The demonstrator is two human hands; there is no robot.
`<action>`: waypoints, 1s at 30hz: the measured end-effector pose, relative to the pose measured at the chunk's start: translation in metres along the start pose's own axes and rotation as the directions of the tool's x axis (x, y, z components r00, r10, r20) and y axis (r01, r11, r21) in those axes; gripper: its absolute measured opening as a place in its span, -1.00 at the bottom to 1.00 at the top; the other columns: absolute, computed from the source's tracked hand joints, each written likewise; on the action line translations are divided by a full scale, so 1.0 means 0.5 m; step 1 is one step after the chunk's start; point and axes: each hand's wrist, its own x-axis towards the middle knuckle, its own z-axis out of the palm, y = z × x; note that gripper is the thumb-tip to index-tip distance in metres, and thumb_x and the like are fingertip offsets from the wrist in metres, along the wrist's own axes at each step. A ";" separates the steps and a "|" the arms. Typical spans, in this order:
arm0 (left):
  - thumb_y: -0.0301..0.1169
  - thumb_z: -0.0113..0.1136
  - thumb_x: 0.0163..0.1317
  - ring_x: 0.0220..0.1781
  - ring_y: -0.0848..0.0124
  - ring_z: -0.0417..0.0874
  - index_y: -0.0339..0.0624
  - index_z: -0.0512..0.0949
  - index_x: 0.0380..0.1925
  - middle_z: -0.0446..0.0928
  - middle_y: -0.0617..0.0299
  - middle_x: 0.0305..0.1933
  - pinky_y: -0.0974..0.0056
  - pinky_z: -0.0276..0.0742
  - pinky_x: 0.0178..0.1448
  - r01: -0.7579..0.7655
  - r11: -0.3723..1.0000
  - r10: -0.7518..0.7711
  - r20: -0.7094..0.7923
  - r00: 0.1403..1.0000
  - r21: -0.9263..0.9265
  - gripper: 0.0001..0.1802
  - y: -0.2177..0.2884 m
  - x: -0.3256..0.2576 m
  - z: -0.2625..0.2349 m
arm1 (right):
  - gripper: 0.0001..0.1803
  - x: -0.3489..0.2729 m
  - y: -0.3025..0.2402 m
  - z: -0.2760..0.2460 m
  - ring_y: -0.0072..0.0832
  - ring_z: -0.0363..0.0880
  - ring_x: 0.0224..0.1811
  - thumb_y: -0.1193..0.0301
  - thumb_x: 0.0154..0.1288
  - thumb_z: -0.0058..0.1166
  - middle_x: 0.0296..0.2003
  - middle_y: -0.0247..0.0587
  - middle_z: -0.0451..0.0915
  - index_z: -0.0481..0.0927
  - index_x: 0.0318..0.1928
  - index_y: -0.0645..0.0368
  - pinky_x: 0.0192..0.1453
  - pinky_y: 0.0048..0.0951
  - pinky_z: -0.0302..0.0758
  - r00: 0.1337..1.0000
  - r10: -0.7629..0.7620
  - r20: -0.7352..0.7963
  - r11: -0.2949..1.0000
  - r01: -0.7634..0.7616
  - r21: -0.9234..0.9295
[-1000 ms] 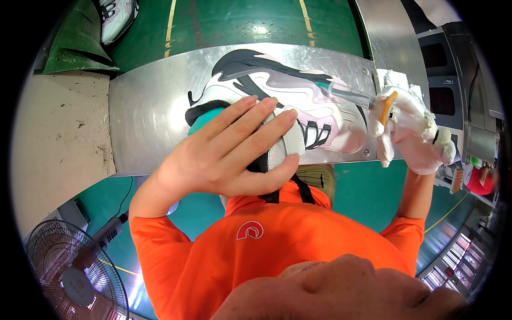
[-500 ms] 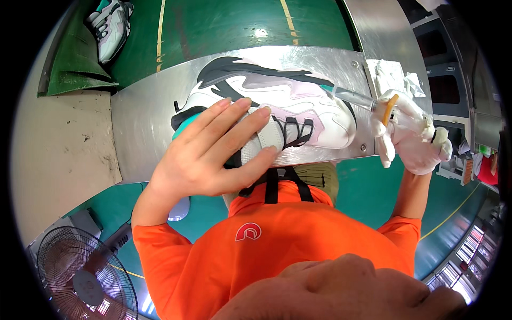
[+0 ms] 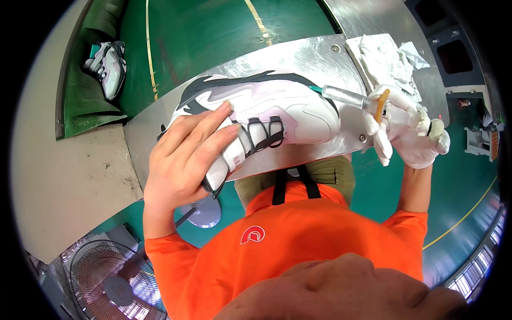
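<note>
A white, lilac and black sneaker [image 3: 312, 120] lies on its side on the metal shelf, toe to the right, black laces toward me. My left hand [image 3: 186, 154] grips it around the ankle opening and tongue, with the fingers laid over the upper; the thumb is hidden. My right hand [image 3: 400, 125], in a white glove, is closed on a clear syringe [image 3: 344, 96] with a teal tip. That tip is at the seam between upper and sole near the toe; whether it touches I cannot tell. A tan band [image 3: 382, 105] shows at the gloved fingers.
Crumpled white cloth or paper [image 3: 381, 61] lies on the metal shelf [image 3: 213, 69] beyond my right hand. Past the shelf runs a green belt [image 3: 197, 32] with yellow lines, and a second sneaker [image 3: 112, 72] rests at its left. A fan [image 3: 117, 288] stands at lower left.
The sneaker has turned slightly in my left hand, its tongue swinging toward me. The syringe has shifted a little left in the picture, its tip still near the toe seam. The view has moved too.
</note>
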 end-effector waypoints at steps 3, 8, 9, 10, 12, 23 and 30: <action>-0.34 0.35 -0.06 -0.20 0.16 0.64 -0.21 0.61 -0.13 0.63 0.02 0.07 0.18 0.60 -0.11 -0.027 0.997 0.025 0.042 0.999 0.066 -0.58 0.008 0.003 -0.003 | 0.40 -0.011 0.013 -0.014 -0.13 0.60 -0.38 -0.03 -0.45 0.46 0.02 0.42 0.41 0.08 0.34 0.62 -0.43 -0.28 0.60 1.000 0.001 0.024 0.999 -0.002 0.050; -0.28 0.43 -0.03 -0.23 0.13 0.62 -0.20 0.63 -0.16 0.64 -0.02 0.02 0.18 0.59 -0.14 0.013 0.981 -0.012 -0.008 1.000 0.193 -0.59 0.054 -0.016 0.015 | 0.44 -0.026 0.041 -0.041 -0.16 0.61 -0.42 0.02 -0.53 0.55 -0.02 0.43 0.42 0.06 0.31 0.67 -0.45 -0.29 0.60 0.996 -0.008 0.088 0.981 -0.009 0.196; -0.27 0.44 0.00 -0.21 0.13 0.63 -0.18 0.62 -0.14 0.64 -0.02 0.03 0.17 0.60 -0.12 0.048 0.976 -0.048 -0.003 0.999 0.213 -0.59 0.068 -0.022 0.019 | 0.44 -0.030 0.045 -0.040 -0.19 0.60 -0.46 0.00 -0.54 0.55 -0.09 0.37 0.44 0.07 0.30 0.63 -0.49 -0.33 0.60 0.998 -0.015 0.054 0.982 0.005 0.190; -0.26 0.45 0.01 -0.20 0.12 0.63 -0.18 0.61 -0.14 0.64 -0.02 0.03 0.17 0.61 -0.12 0.067 0.969 -0.067 -0.010 0.998 0.236 -0.59 0.080 -0.030 0.024 | 0.43 -0.032 0.051 -0.032 -0.22 0.59 -0.50 -0.03 -0.55 0.55 -0.16 0.31 0.45 0.07 0.29 0.58 -0.53 -0.38 0.59 1.000 -0.021 0.020 0.983 0.017 0.184; -0.24 0.46 0.03 -0.18 0.12 0.63 -0.16 0.60 -0.12 0.64 -0.04 0.03 0.16 0.64 -0.11 0.097 0.948 -0.093 -0.027 0.995 0.302 -0.57 0.107 -0.039 0.035 | 0.41 -0.039 0.063 -0.035 -0.25 0.57 -0.54 -0.05 -0.56 0.55 -0.21 0.24 0.46 0.09 0.28 0.51 -0.57 -0.42 0.58 0.999 -0.037 0.002 0.979 0.036 0.201; -0.28 0.50 -0.04 -0.15 0.17 0.63 -0.13 0.52 -0.03 0.63 -0.04 0.07 0.25 0.53 -0.05 0.161 0.874 -0.151 -0.059 0.987 0.459 -0.45 0.176 -0.072 0.078 | 0.43 -0.076 0.178 -0.060 -0.28 0.60 -0.47 -0.13 -0.56 0.48 -0.11 0.25 0.46 0.16 0.31 0.54 -0.44 -0.28 0.65 0.963 -0.266 0.052 0.880 0.220 0.420; -0.22 0.39 0.10 -0.19 0.22 0.60 -0.14 0.59 -0.09 0.66 -0.02 0.01 0.30 0.58 -0.07 0.150 0.861 -0.117 -0.097 0.988 0.486 -0.60 0.181 -0.075 0.089 | 0.38 -0.093 0.211 -0.041 -0.27 0.60 -0.42 -0.10 -0.49 0.46 -0.08 0.24 0.43 0.13 0.30 0.54 -0.43 -0.29 0.65 0.928 -0.373 0.023 0.808 0.312 0.500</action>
